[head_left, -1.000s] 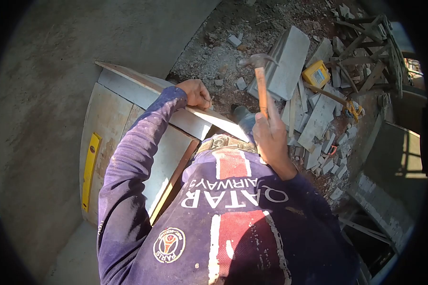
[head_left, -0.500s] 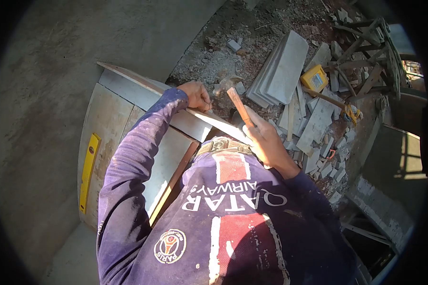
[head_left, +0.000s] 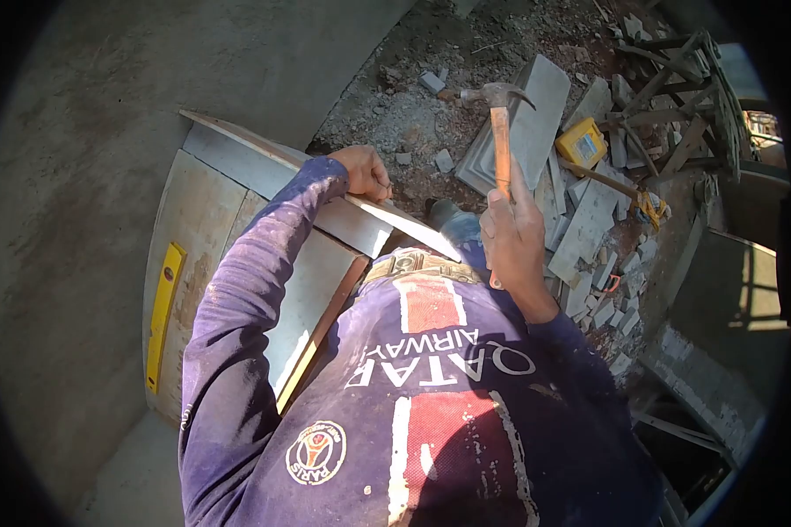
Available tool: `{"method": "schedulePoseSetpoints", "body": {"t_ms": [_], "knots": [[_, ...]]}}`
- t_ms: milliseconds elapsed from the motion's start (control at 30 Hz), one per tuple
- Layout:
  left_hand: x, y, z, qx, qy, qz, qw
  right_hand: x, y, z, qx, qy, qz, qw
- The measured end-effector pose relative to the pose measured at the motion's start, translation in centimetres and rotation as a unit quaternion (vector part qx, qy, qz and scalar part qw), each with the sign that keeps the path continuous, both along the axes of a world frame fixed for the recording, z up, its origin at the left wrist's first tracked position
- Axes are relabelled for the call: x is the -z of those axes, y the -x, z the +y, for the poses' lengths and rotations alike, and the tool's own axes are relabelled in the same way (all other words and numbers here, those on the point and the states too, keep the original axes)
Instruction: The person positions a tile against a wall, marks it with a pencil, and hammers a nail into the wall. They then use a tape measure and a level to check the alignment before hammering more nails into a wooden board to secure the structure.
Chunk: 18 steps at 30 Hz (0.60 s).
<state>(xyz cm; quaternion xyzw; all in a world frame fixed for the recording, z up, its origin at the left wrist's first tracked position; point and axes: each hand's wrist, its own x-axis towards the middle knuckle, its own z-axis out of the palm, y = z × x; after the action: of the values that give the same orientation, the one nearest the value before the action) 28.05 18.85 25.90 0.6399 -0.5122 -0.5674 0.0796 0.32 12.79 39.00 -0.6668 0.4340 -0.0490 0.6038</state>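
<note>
My right hand [head_left: 514, 237] grips a claw hammer [head_left: 501, 140] by its wooden handle, the metal head raised and pointing away from me. Closed fingers of my left hand [head_left: 366, 173] press together at the edge of a long narrow board [head_left: 404, 227]; anything pinched in them is too small to make out. That board runs along the far side of a panelled surface [head_left: 211, 162]. Nearer me, a pale panel [head_left: 303, 294] has a brown wooden edge strip [head_left: 330, 325]. A yellow spirit level [head_left: 165, 316] lies on the panelled surface to the left.
Stacked pale slabs [head_left: 536, 114] lean beyond my right hand. Around them lie broken tile pieces [head_left: 593, 233], a yellow container [head_left: 582, 143] and rubble [head_left: 395, 97]. A wooden frame [head_left: 677, 97] stands at the far right. A concrete wall [head_left: 70, 176] is on the left.
My right hand has lifted the hammer up and to the right, away from the board and my left hand. My left hand stays at the board's edge.
</note>
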Motion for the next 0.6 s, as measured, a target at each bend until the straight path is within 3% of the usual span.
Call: {"method": "schedulePoseSetpoints", "body": {"t_ms": [67, 100, 167, 200, 267, 367, 400, 433, 500, 533, 600], "knots": [[-0.4, -0.3, -0.5, -0.003, 0.006, -0.006, 1.000, 2.7, 0.3, 0.7, -0.019, 0.062, -0.022, 0.998], [-0.5, -0.4, -0.7, 0.004, -0.003, -0.021, 1.000, 9.4, 2.1, 0.2, -0.223, 0.353, -0.143, 0.897], [-0.4, 0.1, -0.5, 0.017, -0.018, -0.028, 0.999, 5.2, 2.1, -0.4, -0.191, 0.051, -0.002, 0.980], [-0.5, -0.2, -0.6, 0.005, -0.008, -0.018, 1.000, 2.8, 1.2, -1.1, -0.195, 0.053, -0.003, 0.979], [-0.1, -0.1, 0.0, -0.007, -0.009, -0.003, 1.000, -0.6, -0.5, -0.8, 0.018, -0.062, 0.035, 0.997], [-0.2, -0.2, -0.3, 0.001, 0.018, 0.010, 1.000, 1.2, -0.9, 0.6, 0.071, -0.045, 0.026, 0.996], [-0.9, -0.1, -0.4, 0.012, 0.006, -0.015, 1.000, 4.6, 0.8, 0.4, -0.102, 0.083, 0.011, 0.991], [-1.4, -0.1, -0.4, 0.024, -0.007, -0.040, 0.999, 6.7, 1.6, 1.0, -0.212, 0.227, -0.095, 0.946], [0.0, -0.2, -0.5, 0.018, 0.006, -0.006, 1.000, 5.1, 1.9, -0.3, -0.194, 0.097, -0.014, 0.976], [0.2, -0.3, -0.4, 0.000, 0.001, 0.001, 1.000, 3.3, 1.3, -0.7, -0.196, 0.096, -0.014, 0.976], [0.3, -0.2, 0.0, -0.018, -0.008, 0.010, 1.000, -0.6, -0.3, -0.8, 0.002, -0.075, 0.080, 0.994]]}}
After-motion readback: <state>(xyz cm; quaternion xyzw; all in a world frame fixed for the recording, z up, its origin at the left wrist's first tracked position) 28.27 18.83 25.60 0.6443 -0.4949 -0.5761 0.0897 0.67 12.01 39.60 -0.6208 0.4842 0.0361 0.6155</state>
